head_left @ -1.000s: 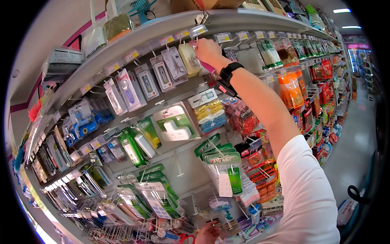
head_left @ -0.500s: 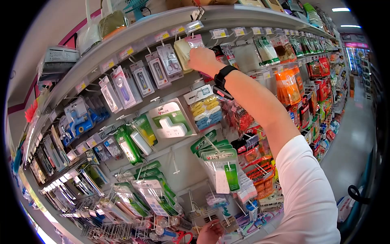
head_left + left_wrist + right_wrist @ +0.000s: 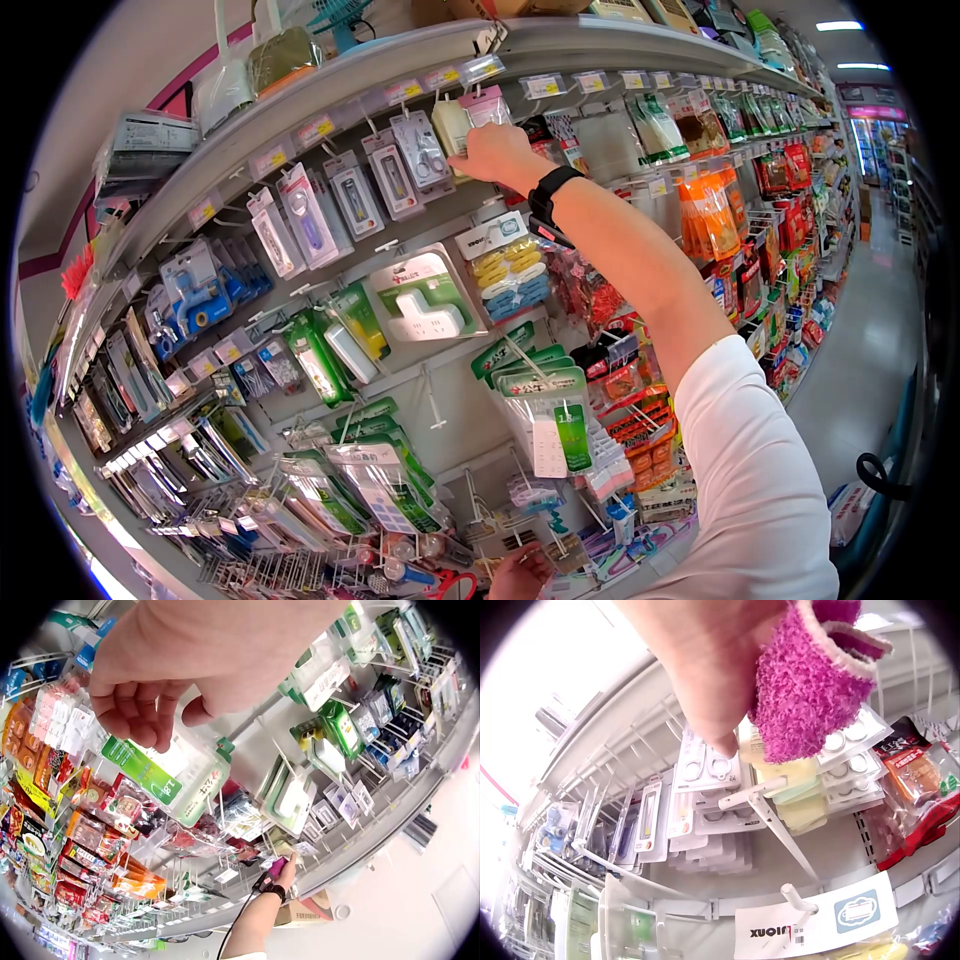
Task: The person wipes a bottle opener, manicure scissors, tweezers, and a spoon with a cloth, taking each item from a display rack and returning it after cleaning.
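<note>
Shop aisle (image 3: 850, 340) ran off R of a packed shelf (image 3: 620, 48). R hand (image 3: 497, 155) was up at the top row, right by the yellow pack (image 3: 452, 122) & pink pack (image 3: 485, 104), scissors pack (image 3: 421, 150) just L. Purple fuzzy strip (image 3: 810, 690) showed against it; fingers hidden, so can't tell if grip held anything. L hand (image 3: 187, 660), lower, had loosely bent fingers, nothing in grip, nr socket pack (image 3: 196, 787).

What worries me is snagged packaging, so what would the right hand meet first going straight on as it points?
Most likely the hanging pale yellow pack, which lies in line with the right hand in the head view; whether any gap separates them is unclear.
</note>
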`<state>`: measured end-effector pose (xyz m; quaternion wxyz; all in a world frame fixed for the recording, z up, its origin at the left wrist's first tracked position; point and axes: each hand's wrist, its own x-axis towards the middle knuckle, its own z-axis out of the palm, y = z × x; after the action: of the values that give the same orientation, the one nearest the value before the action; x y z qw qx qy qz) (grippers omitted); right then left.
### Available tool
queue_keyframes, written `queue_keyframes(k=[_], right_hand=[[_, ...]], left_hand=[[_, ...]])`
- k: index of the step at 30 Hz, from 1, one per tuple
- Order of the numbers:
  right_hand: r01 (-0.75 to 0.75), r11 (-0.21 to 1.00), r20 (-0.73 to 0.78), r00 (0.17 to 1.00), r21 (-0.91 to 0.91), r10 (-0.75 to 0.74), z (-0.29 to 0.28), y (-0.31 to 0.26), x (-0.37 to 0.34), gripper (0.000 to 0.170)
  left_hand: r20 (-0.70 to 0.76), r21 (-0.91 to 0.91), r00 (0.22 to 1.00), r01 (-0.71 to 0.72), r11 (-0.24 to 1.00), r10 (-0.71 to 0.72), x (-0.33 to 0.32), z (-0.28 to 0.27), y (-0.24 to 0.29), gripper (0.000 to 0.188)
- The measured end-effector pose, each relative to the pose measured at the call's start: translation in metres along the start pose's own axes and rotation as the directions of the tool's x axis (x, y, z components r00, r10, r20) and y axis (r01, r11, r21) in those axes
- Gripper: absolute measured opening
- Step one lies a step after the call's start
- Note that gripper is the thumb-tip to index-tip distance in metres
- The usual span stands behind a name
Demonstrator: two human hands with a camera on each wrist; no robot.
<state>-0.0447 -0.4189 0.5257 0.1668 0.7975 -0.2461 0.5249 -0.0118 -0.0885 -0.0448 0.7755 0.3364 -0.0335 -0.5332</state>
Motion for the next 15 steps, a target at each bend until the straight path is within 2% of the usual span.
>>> queue_keyframes(k=[4, 7, 10, 13, 15], right_hand=[[0.009, 1.0, -0.024, 1.0, 0.008, -0.009, 0.011, 0.005, 0.005, 0.035], [0.005, 0.999, 0.025, 1.0, 0.036, -0.006, 0.01, 0.005, 0.005, 0.033], [-0.002, 1.0, -0.029, 1.0, 0.009, 0.002, 0.009, 0.004, -0.002, 0.03], [0.056, 0.997, -0.094, 0.994, -0.061, -0.061, -0.003, 0.0, -0.011, 0.023], [0.075, 0.976, -0.095, 0.991, -0.205, -0.096, -0.012, -0.005, -0.015, 0.016]], left_hand=[[-0.017, -0.017, 1.0, -0.014, 1.0, 0.014, -0.005, 0.007, 0.001, 0.024], [-0.046, -0.019, 0.999, -0.025, 0.999, 0.024, -0.008, 0.012, 0.002, 0.024], [-0.081, -0.027, 0.996, -0.03, 0.999, 0.028, -0.012, 0.016, 0.001, 0.023], [-0.085, -0.027, 0.996, -0.022, 0.999, 0.02, -0.007, 0.01, 0.002, 0.022], [-0.073, -0.026, 0.997, -0.009, 1.0, 0.007, -0.003, 0.005, 0.002, 0.02]])
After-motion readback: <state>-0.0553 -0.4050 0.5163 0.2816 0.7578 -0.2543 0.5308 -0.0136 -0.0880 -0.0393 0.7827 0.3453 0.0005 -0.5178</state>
